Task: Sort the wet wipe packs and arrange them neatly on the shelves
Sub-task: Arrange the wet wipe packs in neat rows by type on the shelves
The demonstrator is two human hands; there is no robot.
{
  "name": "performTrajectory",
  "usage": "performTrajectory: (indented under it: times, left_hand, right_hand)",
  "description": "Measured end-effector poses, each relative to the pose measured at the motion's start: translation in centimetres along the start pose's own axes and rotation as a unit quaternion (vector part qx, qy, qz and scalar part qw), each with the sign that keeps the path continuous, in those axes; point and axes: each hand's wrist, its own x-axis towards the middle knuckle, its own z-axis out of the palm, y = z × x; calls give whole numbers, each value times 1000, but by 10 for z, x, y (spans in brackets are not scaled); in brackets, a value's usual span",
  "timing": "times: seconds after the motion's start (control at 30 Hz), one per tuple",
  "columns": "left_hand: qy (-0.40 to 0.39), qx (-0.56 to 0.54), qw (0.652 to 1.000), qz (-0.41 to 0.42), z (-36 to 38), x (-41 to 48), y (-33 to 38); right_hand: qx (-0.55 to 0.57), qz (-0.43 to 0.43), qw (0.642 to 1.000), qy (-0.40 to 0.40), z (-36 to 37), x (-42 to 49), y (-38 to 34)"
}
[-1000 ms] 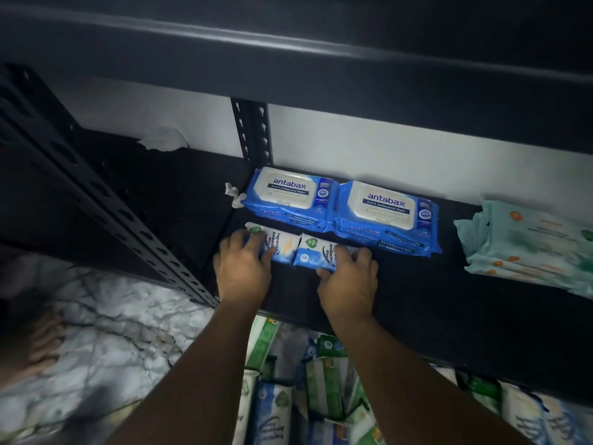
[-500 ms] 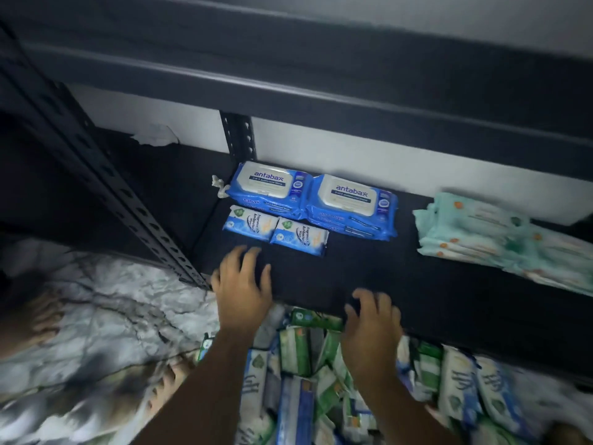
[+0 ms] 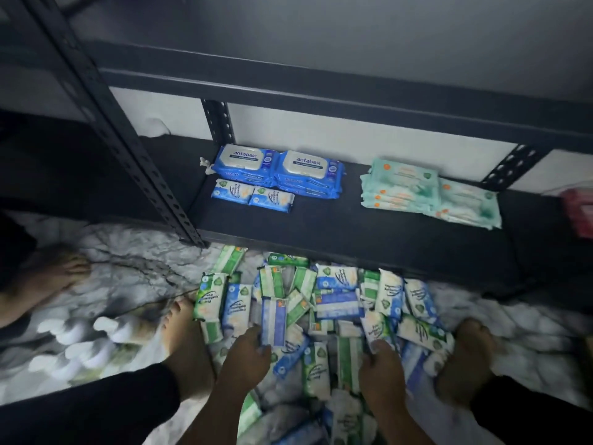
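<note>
Nearest to us, our left hand (image 3: 247,356) has its fingers curled round the lower end of a blue pack (image 3: 273,319) and holds it upright over the heap. Our right hand (image 3: 382,364) is closed on the near edge of a white and green pack (image 3: 376,329), though motion blur makes that grip hard to judge. Our bare left foot (image 3: 183,342) and right foot (image 3: 465,358) stand on either side of the heap of small wet wipe packs (image 3: 337,300), which lies loose on the marble floor (image 3: 128,274). The heap mixes blue, green and white wrappers, overlapping at all angles. Another person's bare foot (image 3: 41,281) rests on the floor at the far left. Beyond the heap is the bottom shelf (image 3: 353,229) of a dark metal rack, with a perforated upright (image 3: 128,149) at its left front corner. Toward the left of the shelf, two small blue packs (image 3: 253,195) lie flat, side by side and touching. Just behind them, two stacks of large Antabax packs (image 3: 279,168) sit side by side against the back. Well apart to the right, mint-green packs (image 3: 417,194) lie in two low stacks, the right one overlapping the left and slightly skewed. A red item (image 3: 577,213) shows at the right edge, too cropped to name. Above all this runs the dark beam of the next shelf (image 3: 321,88).
</note>
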Motion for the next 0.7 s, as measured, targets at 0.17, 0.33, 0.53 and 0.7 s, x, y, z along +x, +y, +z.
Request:
performTrajectory:
  times: [0.17,0.33,0.53,0.7]
  left_hand:
    - [-18,-3,999,-46,6,-22,4]
    - [-40,14,997,-68,9,-6,9]
    - [31,42,997,-57,20,32,4]
    - [72,51,993,-78,23,51,7]
  right_hand:
    - [44,34,992,-111,8,-24,13]
    - [9,78,986,-146,20,-36,17]
    - [-214,-84,971,-63,43,-50,18]
    - [-311,-334,855,-248,69,-71,6]
